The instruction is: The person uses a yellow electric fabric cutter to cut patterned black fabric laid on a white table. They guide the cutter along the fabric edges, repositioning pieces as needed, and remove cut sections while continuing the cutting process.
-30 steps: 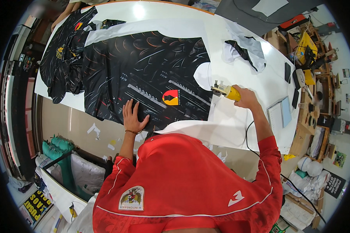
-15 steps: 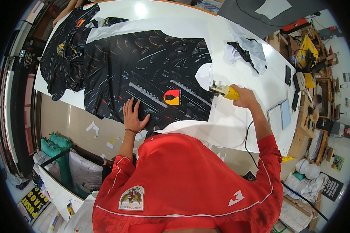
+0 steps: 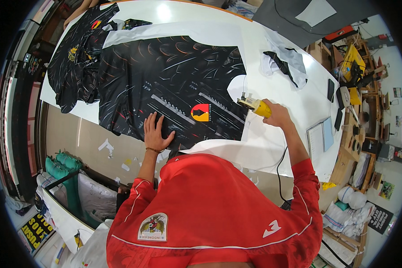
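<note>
My left hand [image 3: 158,134] lies open, fingers spread, on a black printed fabric panel [image 3: 156,67] with grey stripes and a red-yellow emblem [image 3: 200,112]. My right hand [image 3: 274,114] grips a yellow electric cloth cutter [image 3: 254,105] with a metal head. The cutter's head is at the right edge of the black panel, just below a curved neckline notch where a white piece [image 3: 235,87] shows. White sheet [image 3: 210,145] borders the panel along its lower and right sides. A black cord trails from below my right hand.
Bunched black printed garments [image 3: 71,67] lie at the table's left, near another person's arm [image 3: 76,13]. White-and-black scraps [image 3: 286,67], a notebook [image 3: 322,138] and phone [image 3: 330,89] lie rightward on the white table [image 3: 299,156]. A crowded wooden shelf [image 3: 357,134] stands beyond.
My right hand and the cutter have moved slightly left along the panel's edge. The table and fabric appear shifted a little right in view. My left hand stays spread on the fabric.
</note>
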A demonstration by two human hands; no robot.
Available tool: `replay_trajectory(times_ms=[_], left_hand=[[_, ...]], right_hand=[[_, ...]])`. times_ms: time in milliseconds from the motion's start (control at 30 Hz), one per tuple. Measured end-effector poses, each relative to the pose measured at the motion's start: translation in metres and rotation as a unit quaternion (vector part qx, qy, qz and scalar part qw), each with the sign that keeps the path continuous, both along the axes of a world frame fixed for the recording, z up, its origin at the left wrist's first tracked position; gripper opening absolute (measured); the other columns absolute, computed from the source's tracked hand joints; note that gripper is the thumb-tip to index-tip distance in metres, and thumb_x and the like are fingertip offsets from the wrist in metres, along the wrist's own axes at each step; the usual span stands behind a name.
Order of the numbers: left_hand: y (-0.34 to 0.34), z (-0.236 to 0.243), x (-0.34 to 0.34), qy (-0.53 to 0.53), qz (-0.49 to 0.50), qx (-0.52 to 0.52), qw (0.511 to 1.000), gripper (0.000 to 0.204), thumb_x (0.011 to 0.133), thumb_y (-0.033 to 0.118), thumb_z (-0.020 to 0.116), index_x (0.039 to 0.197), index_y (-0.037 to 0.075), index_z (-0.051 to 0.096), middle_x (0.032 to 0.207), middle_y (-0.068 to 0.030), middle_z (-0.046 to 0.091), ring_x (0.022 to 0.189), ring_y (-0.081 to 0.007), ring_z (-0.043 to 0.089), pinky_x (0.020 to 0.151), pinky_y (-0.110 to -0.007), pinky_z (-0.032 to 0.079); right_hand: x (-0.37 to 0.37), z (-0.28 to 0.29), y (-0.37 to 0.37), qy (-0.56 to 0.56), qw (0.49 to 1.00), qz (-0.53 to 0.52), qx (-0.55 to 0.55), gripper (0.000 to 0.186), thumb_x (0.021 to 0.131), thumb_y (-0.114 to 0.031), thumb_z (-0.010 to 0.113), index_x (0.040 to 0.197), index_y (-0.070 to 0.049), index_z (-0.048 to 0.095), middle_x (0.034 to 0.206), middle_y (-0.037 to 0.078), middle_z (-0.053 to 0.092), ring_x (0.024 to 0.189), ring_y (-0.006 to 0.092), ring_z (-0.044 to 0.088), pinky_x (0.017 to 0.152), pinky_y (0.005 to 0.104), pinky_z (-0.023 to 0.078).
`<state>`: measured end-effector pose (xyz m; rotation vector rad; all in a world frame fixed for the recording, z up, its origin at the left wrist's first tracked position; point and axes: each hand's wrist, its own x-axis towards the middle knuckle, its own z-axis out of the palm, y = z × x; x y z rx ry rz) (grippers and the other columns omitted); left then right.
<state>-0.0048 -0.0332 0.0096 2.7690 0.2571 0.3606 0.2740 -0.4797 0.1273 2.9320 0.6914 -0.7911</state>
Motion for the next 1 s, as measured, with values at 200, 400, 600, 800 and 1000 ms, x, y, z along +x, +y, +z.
replay_trajectory(times_ms=[200, 400, 600, 800, 1000], left_hand=[[0.000, 0.002, 0.001, -0.007, -0.005, -0.013, 1.000, 0.081, 0.081, 0.048, 0.080, 0.147, 0.009, 0.055, 0.158, -0.0197, 0.043, 0.152, -0.0395, 0.035, 0.127, -0.057, 0.023], [0.001, 0.001, 0.000, -0.005, -0.004, -0.016, 1.000, 0.080, 0.081, 0.049, 0.079, 0.147, 0.010, 0.055, 0.158, -0.0197, 0.044, 0.152, -0.0391, 0.035, 0.127, -0.056, 0.023], [0.002, 0.000, 0.000, -0.009, -0.004, -0.018, 1.000, 0.081, 0.082, 0.050, 0.078, 0.147, 0.010, 0.054, 0.158, -0.0197, 0.043, 0.152, -0.0389, 0.035, 0.127, -0.056, 0.023], [0.002, 0.001, 0.000, -0.004, -0.006, -0.018, 1.000, 0.081, 0.082, 0.050, 0.078, 0.147, 0.009, 0.054, 0.158, -0.0202, 0.043, 0.152, -0.0393, 0.035, 0.127, -0.056, 0.023], [0.003, 0.001, -0.001, -0.001, -0.006, -0.026, 1.000, 0.081, 0.082, 0.050, 0.079, 0.147, 0.009, 0.054, 0.158, -0.0208, 0.043, 0.152, -0.0396, 0.035, 0.127, -0.057, 0.023]], right_hand=[[-0.006, 0.000, 0.013, -0.005, 1.000, -0.018, -0.013, 0.076, 0.072, -0.031, 0.081, 0.141, -0.026, 0.051, 0.108, 0.015, 0.074, 0.102, 0.0386, 0.072, 0.087, 0.0505, 0.058], [-0.015, -0.001, 0.030, -0.007, 0.998, -0.057, -0.002, 0.078, 0.072, -0.031, 0.081, 0.143, -0.027, 0.050, 0.109, 0.016, 0.074, 0.103, 0.0392, 0.072, 0.087, 0.0511, 0.058], [-0.018, -0.008, 0.042, -0.010, 0.997, -0.081, 0.002, 0.080, 0.073, -0.034, 0.082, 0.145, -0.027, 0.048, 0.111, 0.018, 0.074, 0.104, 0.0398, 0.073, 0.089, 0.0517, 0.058], [-0.020, -0.008, 0.058, -0.007, 0.994, -0.106, 0.021, 0.078, 0.074, -0.036, 0.082, 0.143, -0.026, 0.048, 0.113, 0.018, 0.074, 0.106, 0.0414, 0.072, 0.089, 0.0530, 0.058], [-0.024, -0.001, 0.077, -0.010, 0.988, -0.148, 0.031, 0.087, 0.070, -0.034, 0.084, 0.149, -0.026, 0.048, 0.117, 0.023, 0.074, 0.106, 0.0443, 0.072, 0.092, 0.0509, 0.058]])
